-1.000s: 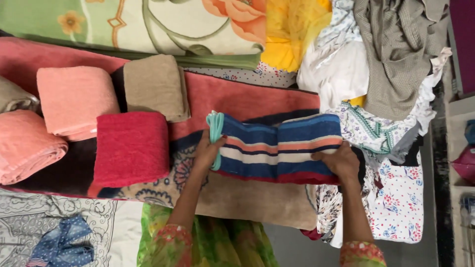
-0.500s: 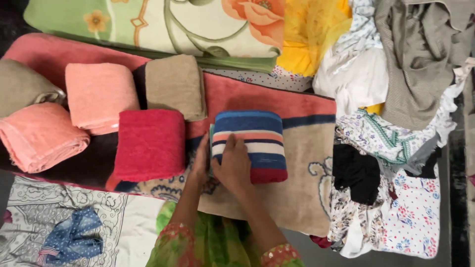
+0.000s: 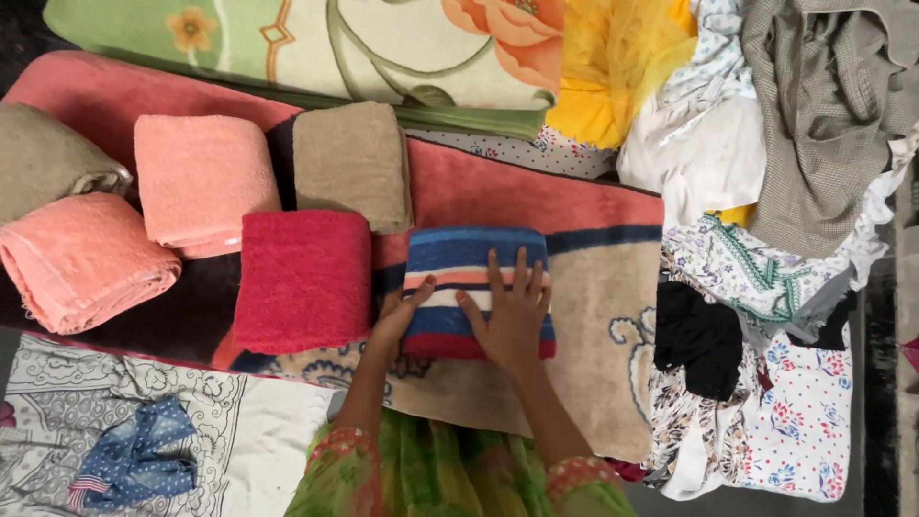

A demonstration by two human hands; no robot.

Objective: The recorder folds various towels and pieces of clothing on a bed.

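Note:
A folded striped towel (image 3: 466, 257), blue with orange, white and red bands, lies on a pink and beige rug (image 3: 574, 287). My right hand (image 3: 512, 311) rests flat on top of it with the fingers spread. My left hand (image 3: 397, 314) holds the towel's left edge, thumb on top. Just left of it sits a folded red towel (image 3: 302, 280).
Folded towels lie in a group at left: beige (image 3: 350, 163), pink (image 3: 203, 180), salmon (image 3: 86, 260), grey-brown (image 3: 48, 158). A floral green blanket (image 3: 316, 48) lies behind. A heap of unfolded clothes (image 3: 766, 191) fills the right side. A blue cloth (image 3: 134, 455) lies at bottom left.
The long striped towel was folded in half toward the left. My right hand moved from its right end onto the top of the folded towel and spread flat.

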